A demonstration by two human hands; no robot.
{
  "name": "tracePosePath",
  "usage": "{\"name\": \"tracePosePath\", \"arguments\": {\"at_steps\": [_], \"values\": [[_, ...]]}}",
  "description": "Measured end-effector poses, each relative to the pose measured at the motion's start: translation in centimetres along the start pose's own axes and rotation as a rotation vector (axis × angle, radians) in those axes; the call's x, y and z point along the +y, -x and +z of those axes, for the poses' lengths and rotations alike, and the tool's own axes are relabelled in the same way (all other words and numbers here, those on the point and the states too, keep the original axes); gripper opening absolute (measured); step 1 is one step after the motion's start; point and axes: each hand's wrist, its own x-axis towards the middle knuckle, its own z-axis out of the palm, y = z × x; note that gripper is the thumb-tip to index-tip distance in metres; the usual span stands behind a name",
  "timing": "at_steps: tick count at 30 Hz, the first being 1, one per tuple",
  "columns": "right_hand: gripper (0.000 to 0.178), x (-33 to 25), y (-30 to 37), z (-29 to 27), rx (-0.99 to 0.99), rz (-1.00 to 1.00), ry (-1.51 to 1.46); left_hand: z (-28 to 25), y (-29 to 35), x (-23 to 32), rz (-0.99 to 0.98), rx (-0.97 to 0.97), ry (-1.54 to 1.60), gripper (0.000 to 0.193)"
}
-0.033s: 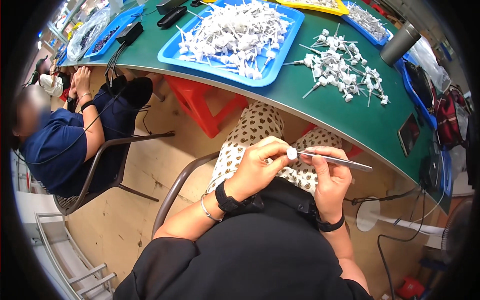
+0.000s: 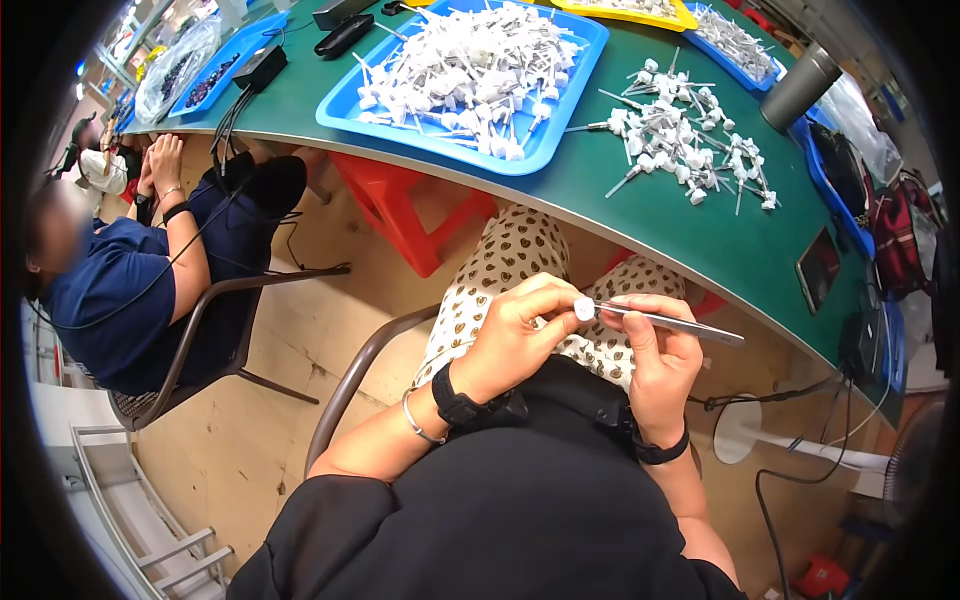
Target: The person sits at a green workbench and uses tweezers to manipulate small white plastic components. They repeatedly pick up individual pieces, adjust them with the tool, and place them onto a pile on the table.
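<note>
Over my lap, my left hand (image 2: 515, 335) pinches a small white plastic part (image 2: 584, 309) between thumb and fingers. My right hand (image 2: 662, 355) grips metal tweezers (image 2: 690, 326), whose tips reach the white part; whether they go into it I cannot tell. On the table in front, a blue tray (image 2: 545, 158) bears a heap of white parts with thin grey stems (image 2: 470, 70). To its right, a looser pile of like parts (image 2: 680, 135) lies straight on the green tabletop.
The green table (image 2: 700, 235) curves across the front. A dark metal cylinder (image 2: 800, 88) and a phone (image 2: 818, 268) stand or lie at the right. A red stool (image 2: 410, 215) is under the table. At left, a co-worker (image 2: 130, 270) sits on a chair.
The tweezers' rear end has dipped very slightly. Otherwise both hands stay in place with the white part.
</note>
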Motion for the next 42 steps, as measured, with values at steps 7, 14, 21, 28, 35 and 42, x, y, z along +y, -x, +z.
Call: {"name": "tracePosePath", "arguments": {"at_steps": [7, 14, 21, 28, 35, 42], "values": [[0.013, 0.77, 0.21, 0.01, -0.007, -0.052, 0.081, 0.14, -0.05, -0.39, 0.098, 0.003, -0.102, 0.013], [0.012, 0.51, 0.17, 0.19, 0.004, -0.039, 0.074, 0.21, 0.02, -0.54, 0.107, 0.01, -0.091, 0.012], [0.011, 0.46, 0.18, 0.12, 0.015, -0.037, 0.097, 0.3, 0.09, -0.59, 0.104, 0.007, -0.103, 0.01], [0.01, 0.38, 0.14, 0.24, 0.027, -0.031, 0.108, 0.23, 0.17, -0.59, 0.104, -0.008, -0.104, 0.011], [0.009, 0.3, 0.22, 0.18, 0.021, -0.031, 0.108, 0.35, 0.19, -0.74, 0.123, -0.008, -0.113, 0.016], [0.009, 0.01, 0.06, 0.05, 0.018, 0.011, 0.102, 0.45, 0.29, -0.75, 0.099, 0.0, -0.077, 0.016]]}}
